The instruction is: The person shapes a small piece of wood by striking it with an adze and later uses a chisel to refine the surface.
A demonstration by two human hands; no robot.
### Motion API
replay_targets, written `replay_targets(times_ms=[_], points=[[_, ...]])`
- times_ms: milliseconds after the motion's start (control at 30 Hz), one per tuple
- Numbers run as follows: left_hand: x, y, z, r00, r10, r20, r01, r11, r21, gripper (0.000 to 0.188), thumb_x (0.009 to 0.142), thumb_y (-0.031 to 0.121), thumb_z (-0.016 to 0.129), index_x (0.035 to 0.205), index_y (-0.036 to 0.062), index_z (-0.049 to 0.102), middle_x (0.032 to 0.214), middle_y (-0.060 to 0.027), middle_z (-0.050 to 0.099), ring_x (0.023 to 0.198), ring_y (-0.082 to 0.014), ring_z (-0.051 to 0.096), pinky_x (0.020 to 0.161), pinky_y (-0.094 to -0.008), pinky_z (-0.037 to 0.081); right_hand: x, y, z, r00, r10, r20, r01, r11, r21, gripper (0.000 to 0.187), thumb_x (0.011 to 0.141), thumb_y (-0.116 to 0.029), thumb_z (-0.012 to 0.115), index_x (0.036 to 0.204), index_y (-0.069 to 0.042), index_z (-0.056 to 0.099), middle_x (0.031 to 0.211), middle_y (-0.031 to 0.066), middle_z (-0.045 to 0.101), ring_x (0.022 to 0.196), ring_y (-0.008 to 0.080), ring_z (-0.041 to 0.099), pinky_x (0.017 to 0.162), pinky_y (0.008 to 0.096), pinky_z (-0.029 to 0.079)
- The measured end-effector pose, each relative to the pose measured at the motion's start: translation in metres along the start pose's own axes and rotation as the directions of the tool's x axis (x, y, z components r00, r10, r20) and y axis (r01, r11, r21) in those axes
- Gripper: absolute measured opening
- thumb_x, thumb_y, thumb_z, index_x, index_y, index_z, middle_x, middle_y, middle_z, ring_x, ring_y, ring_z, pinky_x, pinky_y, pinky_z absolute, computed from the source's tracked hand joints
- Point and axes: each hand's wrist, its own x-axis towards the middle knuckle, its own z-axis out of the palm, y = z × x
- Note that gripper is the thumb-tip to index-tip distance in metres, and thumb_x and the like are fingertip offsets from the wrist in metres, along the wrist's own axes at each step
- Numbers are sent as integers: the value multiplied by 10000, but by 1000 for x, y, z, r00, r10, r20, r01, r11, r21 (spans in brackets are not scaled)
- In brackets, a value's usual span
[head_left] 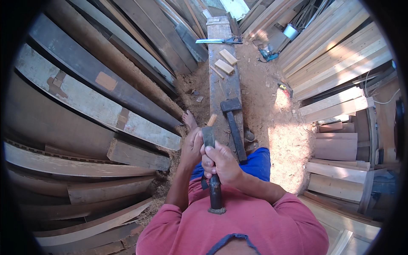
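My right hand [223,160] is closed around a chisel [215,189], its dark handle pointing back at my chest and its broad grey blade pointing away. My left hand [194,143] is closed beside the blade, apparently on a small wooden piece [211,120] whose end sticks out past the blade. The fingers hide most of that piece. Just beyond my hands, a dark mallet [231,105] lies on the narrow bench [217,91], its handle toward me. Farther along the bench rest two pale wood blocks [224,66] and a thin stick [216,72].
A saw [218,41] lies across the bench's far end. Long boards [100,93] lean in rows at left; stacked planks [335,55] fill the right. A teal power tool [267,53] and a red-yellow tool [284,89] lie on the sawdust-covered floor [282,140].
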Motion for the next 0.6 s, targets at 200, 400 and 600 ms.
replay_targets(times_ms=[200, 400, 600], points=[[-104, 10, -23, 978, -174, 113, 169, 984, 52, 315, 1039, 224, 400, 843, 47, 571, 652, 20, 448, 566, -95, 450, 514, -295, 379, -48, -38, -9, 963, -267, 39, 268, 964, 3, 195, 1020, -272, 478, 1002, -78, 487, 640, -14, 403, 477, 64, 379, 456, 263, 410], [-64, -1, -12, 925, -380, 4, 344, 833, -433, 211, 1033, 249, 468, 997, 55, 544, 677, 37, 438, 565, -48, 373, 516, -204, 319, 4, -46, -36, 951, -296, -95, 238, 890, -389, 173, 973, -207, 533, 1063, -61, 511, 649, -4, 471, 483, 64, 430, 448, 240, 419], [-33, 9, 12, 902, -318, 293, 427, 759, -491, 307, 1046, 340, 426, 1013, 59, 546, 665, 16, 477, 523, -51, 399, 479, -202, 327, 24, -45, -56, 889, -453, 59, 326, 539, -777, 247, 947, -203, 609, 1132, -50, 550, 648, -49, 472, 506, 25, 437, 447, 216, 388]])
